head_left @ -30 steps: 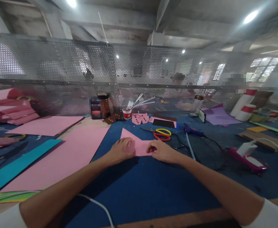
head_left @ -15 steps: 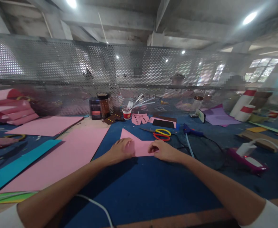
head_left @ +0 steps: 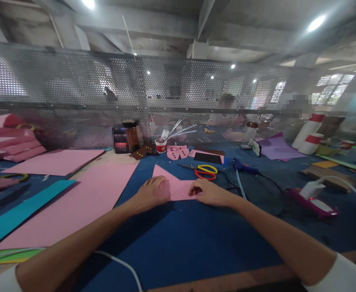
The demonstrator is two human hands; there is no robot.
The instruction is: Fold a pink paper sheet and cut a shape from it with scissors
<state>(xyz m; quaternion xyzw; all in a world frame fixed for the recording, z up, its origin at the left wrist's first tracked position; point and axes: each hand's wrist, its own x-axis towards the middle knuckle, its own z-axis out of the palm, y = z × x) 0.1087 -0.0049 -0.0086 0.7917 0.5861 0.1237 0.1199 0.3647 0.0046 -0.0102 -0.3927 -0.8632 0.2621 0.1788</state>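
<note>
A piece of pink paper (head_left: 180,190) with a pointed upper left corner lies on the blue work surface in front of me. My left hand (head_left: 154,190) rests over its left part, the fingers bent onto the sheet and the thumb near its lower edge. At the right end, my right hand (head_left: 206,192) pinches the paper between curled fingers and thumb. Just beyond the right hand lie scissors (head_left: 206,171) with one yellow and one red handle. A blue glue gun (head_left: 245,166) sits farther right, a pale blue strip beside it.
Large pink sheets (head_left: 83,194) and a teal strip (head_left: 28,211) cover the left side. At the back stand a paper cup (head_left: 160,146) with clear sticks and a dotted pink paper piece (head_left: 178,152). A purple power strip (head_left: 313,205) and cardboard (head_left: 328,177) lie right.
The whole view has shifted slightly, with things sitting a little farther left. Both hands keep the same hold on the pink paper.
</note>
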